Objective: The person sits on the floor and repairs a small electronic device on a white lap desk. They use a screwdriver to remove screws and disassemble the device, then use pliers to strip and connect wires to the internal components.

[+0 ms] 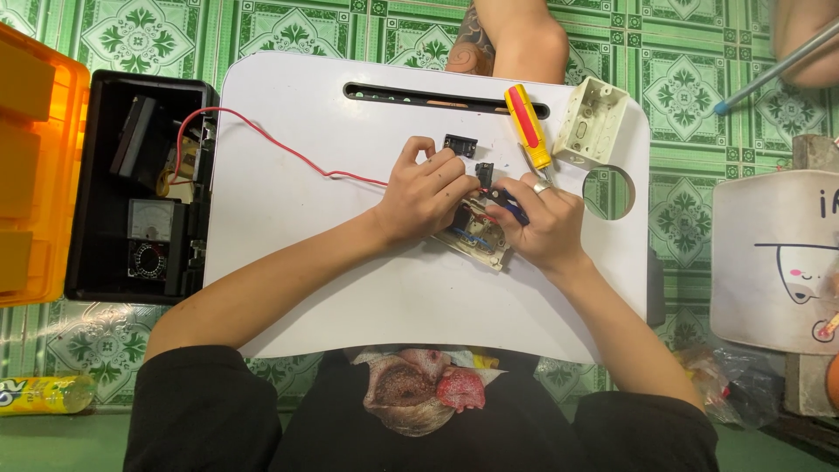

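While a red wire (262, 135) is pinched by the left hand (424, 197), blue-handled pliers (507, 203) are gripped by the right hand (546, 223). Both are held over a switch plate (476, 240) on the white lap table (350, 288).

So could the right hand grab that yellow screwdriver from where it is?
Probably yes. The yellow screwdriver lies on the white tray just beyond the right hand, with nothing between them. But that hand already holds a small dark tool, so it would likely need to put that down first.

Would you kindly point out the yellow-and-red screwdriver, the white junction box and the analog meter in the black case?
Screwdriver (527, 125), head view, on its yellow-and-red handle.
White junction box (592, 122), head view, on its open inside.
Analog meter (150, 220), head view, on its dial face.
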